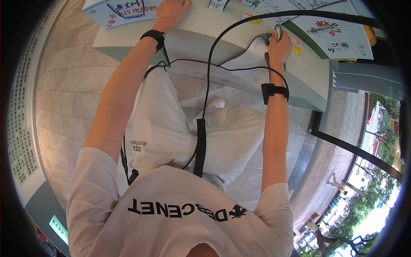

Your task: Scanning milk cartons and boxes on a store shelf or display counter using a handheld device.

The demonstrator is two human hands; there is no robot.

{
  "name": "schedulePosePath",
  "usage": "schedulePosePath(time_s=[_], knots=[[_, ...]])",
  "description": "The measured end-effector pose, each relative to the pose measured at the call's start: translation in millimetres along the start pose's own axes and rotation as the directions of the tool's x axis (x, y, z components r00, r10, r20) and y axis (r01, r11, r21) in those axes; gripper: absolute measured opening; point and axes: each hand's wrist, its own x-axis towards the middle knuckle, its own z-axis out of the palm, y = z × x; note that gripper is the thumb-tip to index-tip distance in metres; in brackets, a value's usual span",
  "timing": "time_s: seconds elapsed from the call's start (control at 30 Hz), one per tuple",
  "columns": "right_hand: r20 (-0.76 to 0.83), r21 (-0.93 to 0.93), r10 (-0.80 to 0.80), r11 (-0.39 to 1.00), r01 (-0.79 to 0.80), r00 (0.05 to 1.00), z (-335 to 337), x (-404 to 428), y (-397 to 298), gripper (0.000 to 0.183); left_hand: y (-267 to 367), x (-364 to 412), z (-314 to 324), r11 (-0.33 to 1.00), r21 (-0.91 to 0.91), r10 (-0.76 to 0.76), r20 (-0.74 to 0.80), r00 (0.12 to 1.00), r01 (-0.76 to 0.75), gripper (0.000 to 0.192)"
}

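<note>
My left hand (172,15) rests at the far part of a pale counter (205,22), beside a white carton (125,13) with a blue cord handle and printed writing. The top edge of the view cuts off part of its fingers. My right hand (280,49) grips a bunched grey-and-white cloth (257,48) on the counter's right part. Some of the cloth pokes out past my fingers, and a pale part hangs over the front edge. A yellow-and-red price tag (298,46) lies just right of that hand. Both wrists wear black straps.
Printed white boxes (337,37) stand at the counter's right end. Another tag (252,18) and a small card stand (218,4) sit farther left. A black cable (209,70) arches before me, and a thinner cord (237,69) runs between my wrists. Glass doors are at right.
</note>
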Motion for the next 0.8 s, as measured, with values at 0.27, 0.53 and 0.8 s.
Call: schedulePosePath(time_s=[0.27, 0.53, 0.8], knots=[[0.02, -0.007, 0.003, 1.0, -0.003, 1.0, 0.8, 1.2, 0.4, 0.036, 1.0, 0.0, -1.2, 1.0, 0.003, -0.014, 0.011, 1.0, 0.014, 0.058], [-0.003, -0.011, -0.035, 0.999, 0.035, 0.999, 4.7, 6.1, 4.0, 0.035, 0.8, 0.3, -1.6, 1.0, 0.011, 0.002, -0.005, 1.0, -0.002, 0.059], [-0.029, -0.077, -0.044, 0.996, 0.041, 0.999, 12.5, 16.3, 7.2, 0.035, -0.3, -0.1, -1.4, 1.0, 0.003, 0.008, 0.004, 1.0, -0.008, 0.059]])
